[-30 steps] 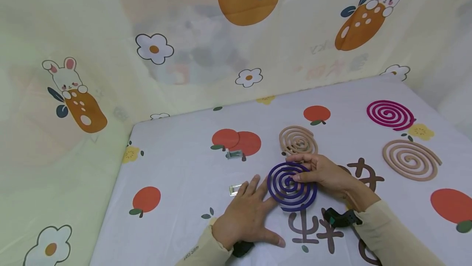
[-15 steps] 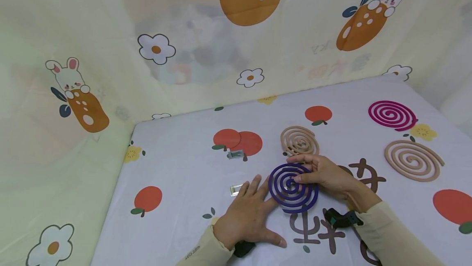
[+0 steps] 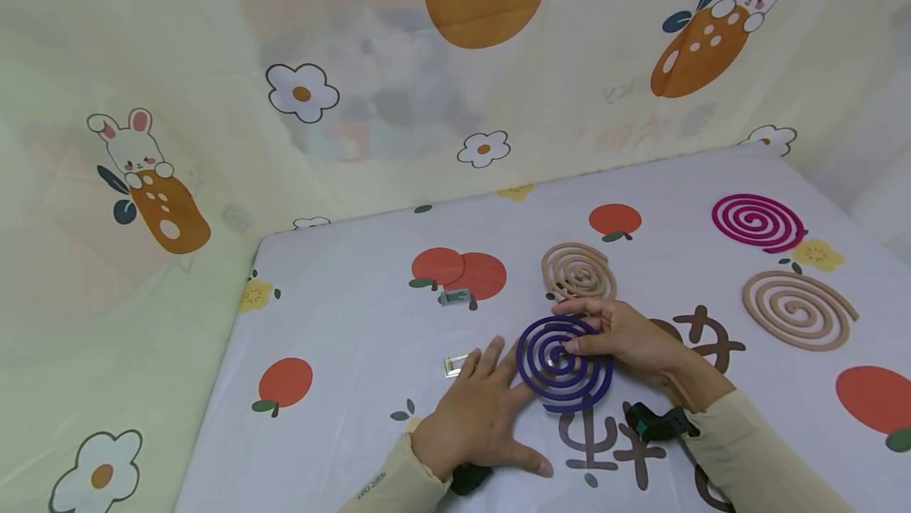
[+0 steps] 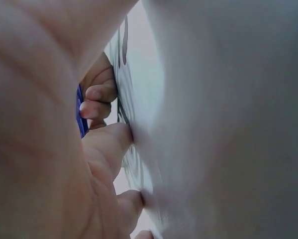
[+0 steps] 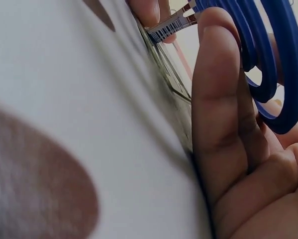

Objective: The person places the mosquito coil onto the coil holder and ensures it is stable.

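Blue coil (image 3: 557, 355) edges barely leftward, right hand (image 3: 626, 337) pinching it above the bench (image 3: 349, 299) | left hand (image 3: 477, 418) rests, fingers spread, left of blue coil | tan coil (image 3: 584, 276) sits just beyond blue coil

Coil (image 3: 557, 354) partly screening both hands
It hides a fingertip of the left hand (image 3: 478, 424) and some fingers of the right hand (image 3: 629, 339); left fingers partly cover a metal piece (image 3: 451, 367). The left wrist view shows just a blue sliver; the right wrist view crops the coil, with a strip (image 5: 169, 29) too small to read and a blurred brown patch (image 5: 39, 174).
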Demonstrator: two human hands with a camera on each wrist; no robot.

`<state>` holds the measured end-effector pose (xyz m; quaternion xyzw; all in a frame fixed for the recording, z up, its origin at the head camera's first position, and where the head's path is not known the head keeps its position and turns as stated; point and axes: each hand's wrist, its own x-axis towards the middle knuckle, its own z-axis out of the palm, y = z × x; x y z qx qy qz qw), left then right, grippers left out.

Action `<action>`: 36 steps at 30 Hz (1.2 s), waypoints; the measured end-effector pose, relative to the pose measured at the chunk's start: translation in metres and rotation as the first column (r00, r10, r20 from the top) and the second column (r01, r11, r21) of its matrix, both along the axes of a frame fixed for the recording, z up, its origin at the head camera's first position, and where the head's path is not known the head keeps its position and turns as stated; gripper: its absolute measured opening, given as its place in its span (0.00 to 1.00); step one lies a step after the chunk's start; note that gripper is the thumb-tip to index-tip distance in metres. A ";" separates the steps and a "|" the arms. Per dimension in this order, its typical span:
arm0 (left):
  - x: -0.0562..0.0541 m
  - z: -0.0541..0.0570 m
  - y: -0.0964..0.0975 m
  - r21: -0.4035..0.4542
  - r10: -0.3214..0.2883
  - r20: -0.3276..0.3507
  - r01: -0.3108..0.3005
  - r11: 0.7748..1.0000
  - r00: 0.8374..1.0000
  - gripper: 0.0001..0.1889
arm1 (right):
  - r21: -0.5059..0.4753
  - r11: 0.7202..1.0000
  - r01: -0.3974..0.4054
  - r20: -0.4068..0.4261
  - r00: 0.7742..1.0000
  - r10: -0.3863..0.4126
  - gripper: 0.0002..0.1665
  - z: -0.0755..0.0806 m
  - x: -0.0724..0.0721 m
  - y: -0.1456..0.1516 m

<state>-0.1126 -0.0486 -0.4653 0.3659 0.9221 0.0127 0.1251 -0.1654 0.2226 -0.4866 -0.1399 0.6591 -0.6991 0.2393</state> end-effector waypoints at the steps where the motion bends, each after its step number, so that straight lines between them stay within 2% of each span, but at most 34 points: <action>1: 0.000 0.000 0.000 -0.001 -0.001 0.003 0.001 1.000 1.000 0.64 | 0.005 1.000 -0.001 -0.005 1.000 0.001 0.37 0.000 0.000 0.000; 11: 0.001 0.000 0.000 -0.016 -0.007 -0.010 0.007 1.000 1.000 0.63 | 0.056 0.998 -0.006 0.001 1.000 0.005 0.39 0.003 0.002 -0.003; 17: 0.001 0.000 0.001 -0.020 -0.013 -0.034 0.012 1.000 0.999 0.62 | 0.042 0.999 -0.010 -0.005 1.000 0.010 0.38 0.003 0.002 -0.002; 24: 0.000 -0.001 0.002 -0.018 -0.008 -0.023 0.008 1.000 1.000 0.63 | 0.040 0.999 -0.024 -0.023 0.999 0.025 0.38 0.002 0.001 0.000; 36: 0.001 0.001 0.002 -0.026 0.003 -0.008 -0.003 1.000 1.000 0.62 | 0.075 0.997 0.006 -0.026 1.000 -0.004 0.37 0.006 0.003 0.004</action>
